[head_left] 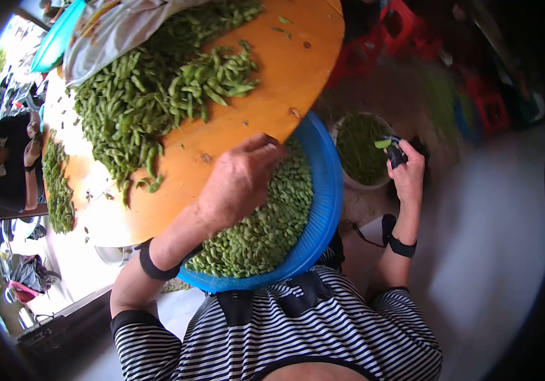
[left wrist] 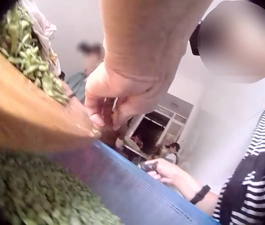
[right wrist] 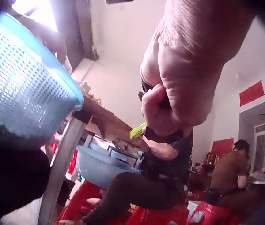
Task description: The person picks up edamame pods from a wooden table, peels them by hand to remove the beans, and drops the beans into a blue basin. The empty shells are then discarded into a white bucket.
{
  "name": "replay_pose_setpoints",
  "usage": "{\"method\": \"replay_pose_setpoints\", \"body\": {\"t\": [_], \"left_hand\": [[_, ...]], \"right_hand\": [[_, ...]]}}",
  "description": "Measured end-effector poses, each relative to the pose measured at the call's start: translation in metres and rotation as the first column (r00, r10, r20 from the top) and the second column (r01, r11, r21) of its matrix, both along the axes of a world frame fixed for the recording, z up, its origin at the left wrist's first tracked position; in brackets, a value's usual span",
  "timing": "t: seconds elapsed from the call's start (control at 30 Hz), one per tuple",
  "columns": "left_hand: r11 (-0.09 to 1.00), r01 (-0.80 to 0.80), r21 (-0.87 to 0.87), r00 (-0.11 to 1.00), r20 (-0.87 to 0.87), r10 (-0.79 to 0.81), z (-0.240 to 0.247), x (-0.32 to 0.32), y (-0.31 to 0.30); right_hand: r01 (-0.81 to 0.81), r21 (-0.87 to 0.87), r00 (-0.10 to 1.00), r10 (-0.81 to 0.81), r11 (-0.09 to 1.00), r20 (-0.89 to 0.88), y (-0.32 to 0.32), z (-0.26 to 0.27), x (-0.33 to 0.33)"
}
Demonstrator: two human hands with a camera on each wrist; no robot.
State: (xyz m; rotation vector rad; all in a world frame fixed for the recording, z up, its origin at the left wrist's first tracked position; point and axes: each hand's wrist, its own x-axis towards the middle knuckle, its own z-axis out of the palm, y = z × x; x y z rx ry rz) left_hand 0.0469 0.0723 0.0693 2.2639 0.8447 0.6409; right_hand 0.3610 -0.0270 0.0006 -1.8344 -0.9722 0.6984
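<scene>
My left hand hovers over the shelled green beans in a blue basket, beside the table edge. Its fingers are curled, and I see nothing held between them. Out to the right, my right hand pinches a green pod, with something black around its fingers. The pod sticks out past the curled fingers in the right wrist view. Under that hand stands a pale bucket containing green scraps. Unshelled pods are heaped on the orange table.
A white cloth lies over the pods' far side. Red stools stand at the upper right. Another person sits across the table at the left. In the right wrist view, someone in brown sits farther back.
</scene>
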Motion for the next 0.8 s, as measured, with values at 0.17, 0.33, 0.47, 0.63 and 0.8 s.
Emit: {"method": "replay_pose_setpoints", "body": {"t": [0.17,0.33,0.47,0.63,0.8], "left_hand": [[0.972,-0.221,0.08,0.972,-0.066,0.227,0.0,-0.037,0.059],[0.928,-0.243,0.282,0.96,-0.069,0.272,-0.008,-0.029,0.092],[0.915,-0.213,0.343,0.941,-0.18,0.286,-0.01,-0.017,0.095],[0.918,-0.255,0.304,0.963,-0.004,0.269,-0.009,-0.024,0.095],[0.886,-0.099,-0.453,0.962,0.184,0.201,0.022,-0.028,0.045]], "right_hand": [[0.091,-0.182,0.727,0.06,0.979,0.684,0.021,-0.033,0.027],[0.205,-0.363,0.766,0.082,0.909,0.637,0.036,-0.002,0.01],[0.122,-0.268,0.813,0.059,0.956,0.579,0.034,0.008,0.001],[-0.069,-0.068,0.915,0.09,0.995,0.394,0.034,0.042,-0.043],[-0.446,0.122,0.887,0.456,0.887,-0.074,0.04,0.084,-0.107]]}}
